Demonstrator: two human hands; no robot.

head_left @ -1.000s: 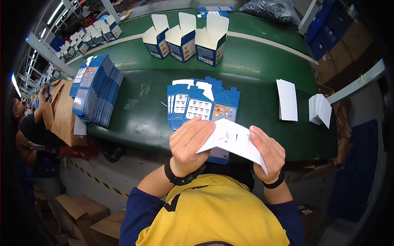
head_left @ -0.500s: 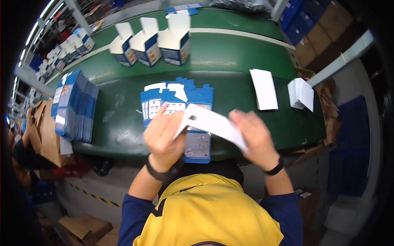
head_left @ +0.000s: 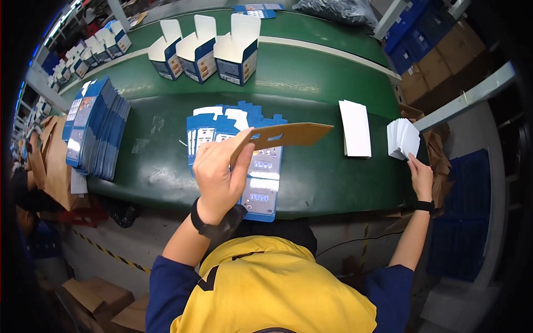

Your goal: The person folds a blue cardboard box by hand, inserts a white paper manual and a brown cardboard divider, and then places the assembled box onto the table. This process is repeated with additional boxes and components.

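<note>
Holding card (head_left: 297,134) by its left end in left hand (head_left: 216,171), thumb and fingers closed on it; raised over the blanks (head_left: 260,191), brown face showing, cutouts near the grip, free end out rightward past the blanks. With right hand (head_left: 422,178), stretched well right of the blanks, fingertips at the near edge of small cards (head_left: 402,137), seemingly touching; cannot tell whether pinching or just resting there. Probably at a pickup step: one card in the left, taking from the small cards with the right. Calls, by the look of it, for splitting off just one small card without dragging the rest, plus a light left grip to spare the fold. Right of the blanks, short of the small cards: folded white sheets (head_left: 355,129), out of both hands. Left of the blanks: leaning stack (head_left: 100,130) of flat cartons. Beyond the blanks: three open boxes (head_left: 205,65), flaps up; farther left, row of similar boxes (head_left: 94,53), too small to count. Hidden: card's other face, end inside left palm, part of the blanks behind hand and card. Cut off above the blanks: plastic bag (head_left: 338,11). Far left of the blanks: co-worker (head_left: 34,150), mostly lost in dark rim.
</note>
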